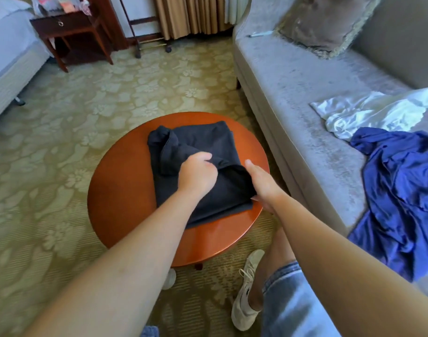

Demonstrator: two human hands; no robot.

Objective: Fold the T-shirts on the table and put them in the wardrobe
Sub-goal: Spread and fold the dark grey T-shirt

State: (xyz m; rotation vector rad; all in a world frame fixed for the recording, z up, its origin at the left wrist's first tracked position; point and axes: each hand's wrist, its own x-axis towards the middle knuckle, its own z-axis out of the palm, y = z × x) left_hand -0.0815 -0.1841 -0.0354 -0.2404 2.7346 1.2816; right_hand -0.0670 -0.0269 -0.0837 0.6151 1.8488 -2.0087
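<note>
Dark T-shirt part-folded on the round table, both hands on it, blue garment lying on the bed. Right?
Not quite. The head view shows the blue garment on the grey sofa, not the bed. The rest holds: dark T-shirt part-folded on the round table, left hand and right hand on it.

A matt black cloth T-shirt (pixel 208 142), a glossy varnished wooden table (pixel 125 190), a napped grey fabric sofa (pixel 293 105), and a shiny, perhaps satin, white cloth (pixel 368 113).
</note>
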